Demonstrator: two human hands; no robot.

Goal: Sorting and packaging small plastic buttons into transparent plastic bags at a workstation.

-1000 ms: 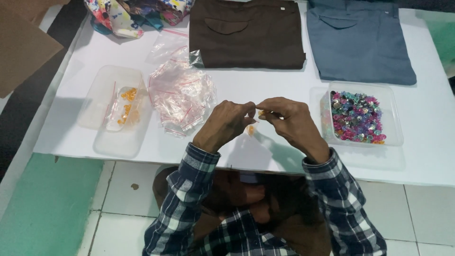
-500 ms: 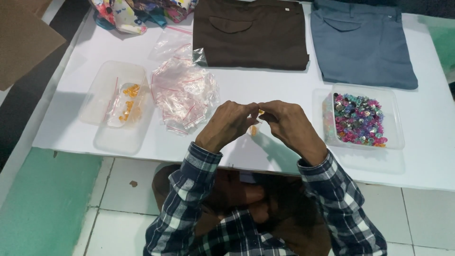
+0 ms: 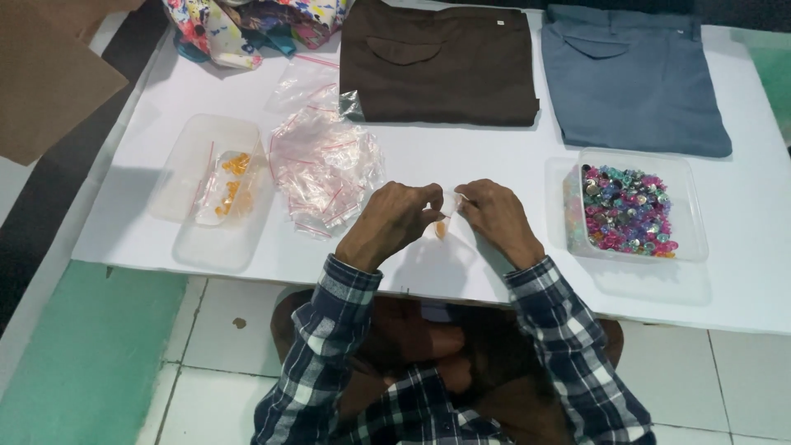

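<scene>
Both hands (image 3: 394,216) (image 3: 494,216) lower on small bag (image 3: 446,216).

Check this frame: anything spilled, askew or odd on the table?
Nothing spilled. The beads sit inside their clear tray, the loose bags lie in a heap, and both folded trousers lie flat. The left hand and right hand hold one small bag between them. The left tray juts slightly past the table edge.

Small clear zip bag (image 3: 445,216) w/ orange bits was pinched between left hand (image 3: 394,221) & right hand (image 3: 494,218). Heap of empty clear red-striped zip bags (image 3: 325,165) lay just left; filled bags (image 3: 228,185) sat in clear tray (image 3: 210,239), far left.
</scene>
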